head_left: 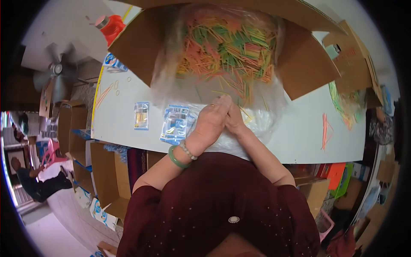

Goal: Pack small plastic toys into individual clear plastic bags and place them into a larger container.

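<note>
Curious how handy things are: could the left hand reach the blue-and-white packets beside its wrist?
Probably yes: the packets lie close by on the table, apparently unblocked, though the left hand is against the right hand.

Left hand point(210, 122) and right hand point(234, 118): fingers overlapping, blurred; whether anything lies between them cannot be determined. Cardboard carton point(306, 60): upper flap cut off by top edge. Coloured sticks point(239, 47): partly blurred, lower layers hidden. Blue-and-white packet point(175, 122): finer print too small to read. Fan point(57, 68): blades smeared. Dark red garment point(205, 205): truncated at lower edge.
</note>
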`<state>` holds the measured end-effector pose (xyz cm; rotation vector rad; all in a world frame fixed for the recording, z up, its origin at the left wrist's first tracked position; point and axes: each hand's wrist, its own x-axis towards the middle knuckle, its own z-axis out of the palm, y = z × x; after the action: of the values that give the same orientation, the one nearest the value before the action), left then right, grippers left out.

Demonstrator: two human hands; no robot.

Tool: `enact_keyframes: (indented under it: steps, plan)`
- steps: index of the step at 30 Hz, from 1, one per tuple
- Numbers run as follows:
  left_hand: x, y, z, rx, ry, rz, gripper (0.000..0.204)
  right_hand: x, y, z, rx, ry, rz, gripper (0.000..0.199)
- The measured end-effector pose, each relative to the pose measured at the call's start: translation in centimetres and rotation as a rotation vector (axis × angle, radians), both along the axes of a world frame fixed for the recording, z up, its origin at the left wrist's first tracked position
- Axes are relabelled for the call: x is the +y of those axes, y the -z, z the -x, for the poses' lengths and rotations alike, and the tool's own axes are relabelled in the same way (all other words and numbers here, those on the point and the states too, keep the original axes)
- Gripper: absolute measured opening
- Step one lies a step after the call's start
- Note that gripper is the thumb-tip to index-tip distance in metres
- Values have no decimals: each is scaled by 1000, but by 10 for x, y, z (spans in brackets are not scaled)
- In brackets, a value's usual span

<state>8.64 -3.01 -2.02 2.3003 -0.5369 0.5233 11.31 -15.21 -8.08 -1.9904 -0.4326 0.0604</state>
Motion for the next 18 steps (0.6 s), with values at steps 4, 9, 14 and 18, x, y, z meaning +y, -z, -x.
enact_keyframes:
  steps: [4, 9, 14, 18]
  plan:
    - [-4, -15, 4, 365, -47, 102, 26, -16, -7, -2, 88, 81, -39, 19]
    - [11, -6, 17, 290, -124, 166, 20, -25, -28, -15, 454, 182, -728, 7]
    - [-8, -12, 22, 419, -18, 152, 21, -25, -27, -29, 577, 186, -1199, 7]
    - [-13, -10, 8, 558, -4, 157, 20, -11, -41, -25, 638, 221, -1342, 8]
